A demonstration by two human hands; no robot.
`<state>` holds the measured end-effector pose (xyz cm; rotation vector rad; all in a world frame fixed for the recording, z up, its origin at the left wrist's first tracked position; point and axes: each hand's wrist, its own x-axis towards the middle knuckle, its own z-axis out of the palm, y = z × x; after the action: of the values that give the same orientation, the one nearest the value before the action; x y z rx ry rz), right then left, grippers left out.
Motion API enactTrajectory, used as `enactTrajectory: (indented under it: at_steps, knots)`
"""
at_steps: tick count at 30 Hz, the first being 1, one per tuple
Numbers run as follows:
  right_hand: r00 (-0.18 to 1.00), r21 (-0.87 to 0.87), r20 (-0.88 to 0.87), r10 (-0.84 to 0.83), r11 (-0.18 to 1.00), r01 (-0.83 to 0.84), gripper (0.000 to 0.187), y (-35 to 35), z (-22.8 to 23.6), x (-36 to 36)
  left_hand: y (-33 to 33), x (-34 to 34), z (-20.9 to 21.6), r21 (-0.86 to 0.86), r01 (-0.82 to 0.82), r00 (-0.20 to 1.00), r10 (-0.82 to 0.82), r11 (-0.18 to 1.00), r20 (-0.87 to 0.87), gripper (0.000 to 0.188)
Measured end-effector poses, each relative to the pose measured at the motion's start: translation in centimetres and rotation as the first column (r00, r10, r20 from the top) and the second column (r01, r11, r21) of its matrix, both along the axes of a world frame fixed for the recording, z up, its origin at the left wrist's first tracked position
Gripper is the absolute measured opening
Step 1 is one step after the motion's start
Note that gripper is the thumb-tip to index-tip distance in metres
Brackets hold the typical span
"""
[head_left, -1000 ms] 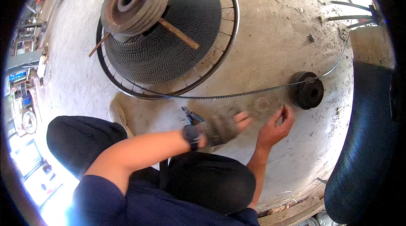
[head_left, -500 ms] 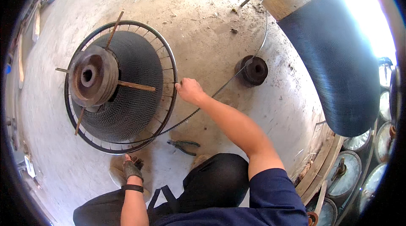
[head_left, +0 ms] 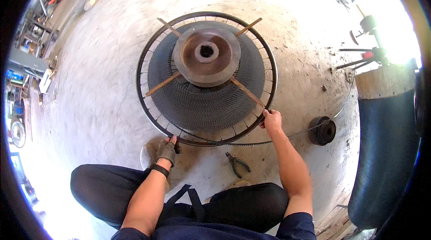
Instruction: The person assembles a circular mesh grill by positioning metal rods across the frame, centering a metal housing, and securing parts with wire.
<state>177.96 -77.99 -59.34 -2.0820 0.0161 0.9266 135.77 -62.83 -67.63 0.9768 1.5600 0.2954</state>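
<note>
A large black wheel rim [head_left: 148, 51] lies flat on the concrete floor, with a cone-shaped coil of toothed strip [head_left: 206, 101] stacked inside it and a rusty round hub [head_left: 206, 53] on top, crossed by wooden sticks. My left hand [head_left: 167, 149], in a dark fingerless glove, grips the rim's near edge. My right hand [head_left: 271, 121], bare, holds the rim at its right side, where a thin toothed band [head_left: 296, 134] leads off to a small black spool [head_left: 322, 131].
Pliers [head_left: 237, 163] lie on the floor between my knees and the rim. A big dark cylinder with a wooden top [head_left: 386, 150] stands at right. Metal tools [head_left: 368, 51] sit at the far right. Workshop clutter lines the left edge.
The view has swung so the rim sits centred. My left hand has come up from the floor onto the rim's near edge; my right hand moved along the rim to its right side.
</note>
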Motion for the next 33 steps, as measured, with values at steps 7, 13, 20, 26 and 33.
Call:
enactTrajectory:
  at_steps: [7,13,20,26,33]
  knots:
    - [0.997,0.017,0.076,-0.025,1.000,0.024,0.027,-0.3,-1.8,1.0,-0.7,3.7,4.2,0.010,-0.063,0.995,0.063,0.998,0.077,0.032]
    - [0.989,0.022,0.146,-0.008,1.000,0.005,0.027,1.7,-2.4,3.1,1.2,5.7,3.3,0.088,-0.107,0.987,0.095,0.990,0.130,0.031]
    - [0.989,-0.018,0.147,0.031,0.999,-0.029,0.027,4.0,-1.7,4.1,2.7,5.9,3.2,0.029,-0.119,0.974,0.110,0.993,0.199,0.035]
    - [0.988,-0.018,0.147,0.046,0.999,-0.044,0.029,4.2,-1.3,4.8,3.3,5.1,1.5,0.021,-0.069,0.969,0.061,0.997,0.239,0.036]
    - [0.394,-0.235,0.842,0.369,0.907,-0.349,0.020,3.1,-0.1,-0.2,3.7,4.5,-0.4,0.046,-0.126,0.932,0.103,0.991,0.347,0.044]
